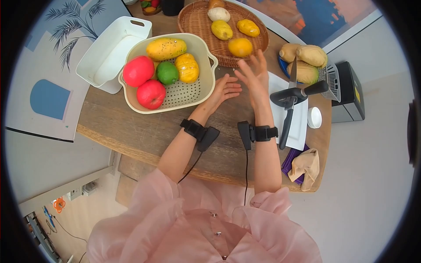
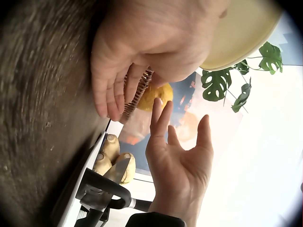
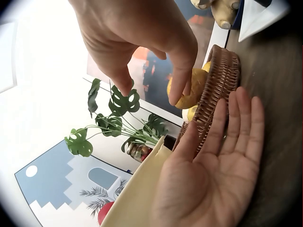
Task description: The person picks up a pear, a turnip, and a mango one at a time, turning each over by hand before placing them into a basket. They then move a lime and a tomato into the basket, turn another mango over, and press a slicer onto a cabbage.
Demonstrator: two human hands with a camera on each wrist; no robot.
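Both hands seem to be between holds: the right hand (image 1: 255, 81) is raised near the round yellow-orange fruit (image 1: 240, 47), which lies at the near edge of the shallow brown wicker tray (image 1: 197, 19). Its grip is apart, holding nothing; the left hand (image 1: 220, 93), grip also apart, is just right of the cream perforated plastic colander (image 1: 188, 91). Taking that fruit would call for clearing the wicker rim. Bare brown wooden surface (image 1: 144, 131) gives room on the near side; right, the white rectangular tray (image 1: 300, 125) with a black-handled steel knife (image 1: 293, 72) limits sideways movement.
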